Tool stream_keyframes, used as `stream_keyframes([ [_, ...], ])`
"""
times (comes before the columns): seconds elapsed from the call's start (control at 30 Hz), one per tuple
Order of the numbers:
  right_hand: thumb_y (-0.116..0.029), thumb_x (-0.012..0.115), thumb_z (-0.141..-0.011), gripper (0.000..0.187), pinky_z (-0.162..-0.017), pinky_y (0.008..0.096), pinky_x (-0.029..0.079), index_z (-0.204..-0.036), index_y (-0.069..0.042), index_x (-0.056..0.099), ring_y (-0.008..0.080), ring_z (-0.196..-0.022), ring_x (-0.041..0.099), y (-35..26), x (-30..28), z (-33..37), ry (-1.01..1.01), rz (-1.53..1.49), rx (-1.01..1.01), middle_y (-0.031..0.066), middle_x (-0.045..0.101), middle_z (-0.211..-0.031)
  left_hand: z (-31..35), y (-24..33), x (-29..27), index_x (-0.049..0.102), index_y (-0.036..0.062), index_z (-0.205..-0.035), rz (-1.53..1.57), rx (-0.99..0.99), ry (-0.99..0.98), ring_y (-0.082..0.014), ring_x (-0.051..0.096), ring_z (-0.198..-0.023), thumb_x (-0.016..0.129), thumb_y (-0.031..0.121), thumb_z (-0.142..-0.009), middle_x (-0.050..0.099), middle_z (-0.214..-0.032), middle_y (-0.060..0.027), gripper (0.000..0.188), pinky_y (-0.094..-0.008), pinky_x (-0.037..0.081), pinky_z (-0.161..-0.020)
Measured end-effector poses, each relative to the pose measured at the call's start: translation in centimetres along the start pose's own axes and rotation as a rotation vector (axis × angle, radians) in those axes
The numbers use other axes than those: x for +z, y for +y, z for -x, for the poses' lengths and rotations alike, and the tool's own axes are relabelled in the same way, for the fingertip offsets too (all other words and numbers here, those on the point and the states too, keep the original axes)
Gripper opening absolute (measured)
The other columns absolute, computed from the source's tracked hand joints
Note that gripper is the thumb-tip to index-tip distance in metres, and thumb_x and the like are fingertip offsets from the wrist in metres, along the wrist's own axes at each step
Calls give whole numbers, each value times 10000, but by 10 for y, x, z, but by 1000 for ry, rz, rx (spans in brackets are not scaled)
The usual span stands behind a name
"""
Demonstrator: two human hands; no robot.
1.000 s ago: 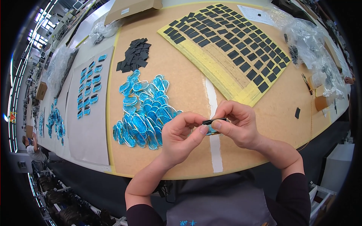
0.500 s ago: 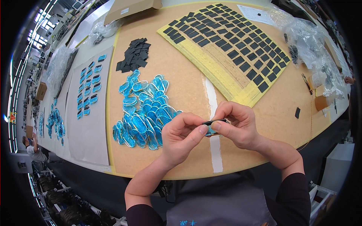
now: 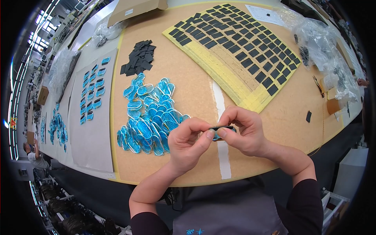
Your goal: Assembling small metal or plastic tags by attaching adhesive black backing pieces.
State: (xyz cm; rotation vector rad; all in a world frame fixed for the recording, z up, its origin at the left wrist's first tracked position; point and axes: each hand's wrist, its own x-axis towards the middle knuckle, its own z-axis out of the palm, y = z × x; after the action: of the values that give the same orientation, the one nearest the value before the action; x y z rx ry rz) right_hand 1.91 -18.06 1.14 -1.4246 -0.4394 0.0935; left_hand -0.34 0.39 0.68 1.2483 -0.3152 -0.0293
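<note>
Black strip (image 3: 220, 127) clamped between thumbs and fingers of left hand (image 3: 188, 145) and right hand (image 3: 246, 131); neither hand nearer. Long axis laid sideways, from left fingers to right. Blue oval piece (image 3: 217, 137) seen just below strip, partly hidden by thumbs. Blue pile (image 3: 147, 125) heaped left of fingers; yellow-edged board (image 3: 213, 66) set beyond.

blue piece (image 3: 217, 138) mostly covered from my feed by the left hand (image 3: 188, 144) and right hand (image 3: 244, 132), apron (image 3: 231, 215) cut off by the lower edge, cardboard box (image 3: 137, 11) clipped at top, distant co-worker (image 3: 35, 159) too small for me to make out
</note>
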Motion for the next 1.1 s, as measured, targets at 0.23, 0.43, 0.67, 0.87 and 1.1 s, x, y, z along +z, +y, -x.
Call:
stream_keyframes([
  [0.23, -45, 674, -812, 80, -640, 221, 442, -870, -10, 630, 58, -709, 542, -2, 0, 0, 0, 35, 26, 5, 622, -775, 2, -3, 4, 600, -21, -986, -74, -1, 44, -60, 568, -802, 617, -68, -869, 620, -897, -43, 128, -196, 446, -693],
  [0.43, -41, 674, -804, 72, -621, 227, 443, -848, -8, 626, 65, -697, 546, -4, -1, 0, -6, 83, -15, 16, 617, -761, 4, -6, 2, 590, -9, -974, -180, 31, 24, -49, 544, -759, 604, -67, -865, 596, -872, -33, 125, -188, 428, -648],
  [0.67, -66, 692, -842, 84, -622, 223, 446, -864, 0, 646, 69, -684, 550, -11, -3, -6, -52, 41, 26, 25, 635, -772, -1, -1, 0, 589, -13, -931, -171, 38, 74, -59, 534, -758, 623, -69, -842, 600, -850, -36, 111, -199, 413, -647],
  [0.87, -53, 674, -861, 59, -651, 214, 419, -850, -19, 627, 53, -721, 533, -19, -13, -13, -107, 73, 151, -6, 614, -776, -6, 5, -6, 569, -11, -950, -72, 12, 136, -74, 558, -805, 607, -67, -861, 596, -875, -32, 112, -217, 458, -732],
  [1.1, -72, 686, -847, 91, -609, 210, 432, -825, 3, 640, 50, -676, 529, -9, -10, -10, -38, 104, 85, 1, 626, -742, -8, 8, -4, 566, -10, -971, -44, -158, 95, -59, 558, -799, 623, -30, -881, 589, -878, -11, 109, -207, 462, -721],
])
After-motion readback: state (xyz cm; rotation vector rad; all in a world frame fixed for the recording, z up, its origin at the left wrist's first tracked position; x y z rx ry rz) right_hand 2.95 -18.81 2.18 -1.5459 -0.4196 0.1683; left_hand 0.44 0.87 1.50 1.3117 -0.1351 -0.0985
